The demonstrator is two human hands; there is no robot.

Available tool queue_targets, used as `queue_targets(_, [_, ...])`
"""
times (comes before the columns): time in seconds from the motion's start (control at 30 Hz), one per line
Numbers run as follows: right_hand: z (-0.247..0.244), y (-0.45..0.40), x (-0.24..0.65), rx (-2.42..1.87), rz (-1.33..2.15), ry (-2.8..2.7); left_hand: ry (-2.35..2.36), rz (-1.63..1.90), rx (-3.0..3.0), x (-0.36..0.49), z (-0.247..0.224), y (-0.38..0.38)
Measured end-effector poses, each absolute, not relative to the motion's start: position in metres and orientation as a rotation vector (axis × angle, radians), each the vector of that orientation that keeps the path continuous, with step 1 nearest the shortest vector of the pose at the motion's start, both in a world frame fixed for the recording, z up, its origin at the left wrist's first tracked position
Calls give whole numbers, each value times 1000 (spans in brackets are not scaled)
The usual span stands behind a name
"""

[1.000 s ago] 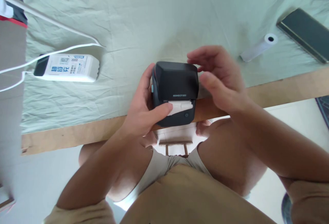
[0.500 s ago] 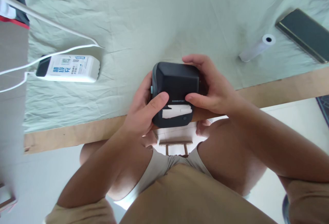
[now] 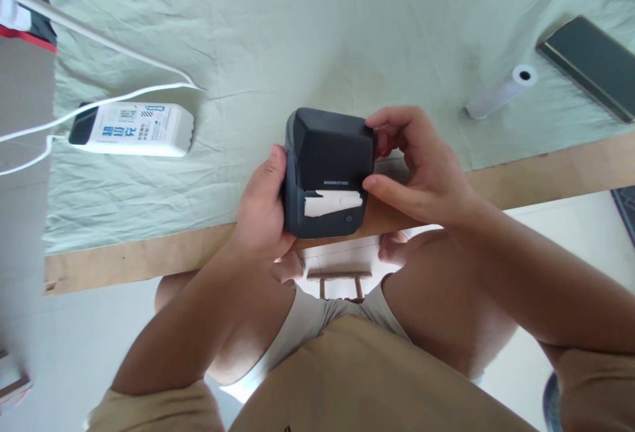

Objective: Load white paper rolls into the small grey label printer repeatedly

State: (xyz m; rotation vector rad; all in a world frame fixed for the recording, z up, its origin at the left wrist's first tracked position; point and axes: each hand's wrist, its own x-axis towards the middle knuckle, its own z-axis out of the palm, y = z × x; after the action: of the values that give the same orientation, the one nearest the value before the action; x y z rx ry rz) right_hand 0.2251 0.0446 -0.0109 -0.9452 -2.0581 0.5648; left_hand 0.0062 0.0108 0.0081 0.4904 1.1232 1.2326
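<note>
A dark label printer (image 3: pixel 331 147) with a "NIIMBOT" mark is near the table's front edge, its top facing me. A torn white strip of paper (image 3: pixel 331 203) lies across its lower part, above a small power button. My left hand (image 3: pixel 262 204) grips the printer's left side, thumb along the edge and the other fingers hidden beneath. On the right side, my right hand (image 3: pixel 421 164) holds the edge with thumb and index fingertip, its other fingers curled beside the printer.
To the left sits a white power bank (image 3: pixel 136 129) with a white cable (image 3: pixel 99 102) running off the table. A white paper roll (image 3: pixel 501 93) and a dark phone (image 3: pixel 592 65) lie on the right. The wooden table edge (image 3: pixel 139 266) borders the green cloth (image 3: pixel 278 28).
The printer has shifted slightly left and its top has turned a little. My left thumb has moved off the top to its left edge; my right fingers have slid to the right edge.
</note>
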Motion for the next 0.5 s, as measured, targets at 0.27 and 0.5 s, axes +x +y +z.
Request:
queue_targets(0.27, [15, 38, 223, -864, 359, -2118, 1116, 1215, 461, 8, 11, 12])
queue_targets(0.5, [24, 26, 205, -1087, 333, -1654, 1005, 1137, 599, 10, 21, 10])
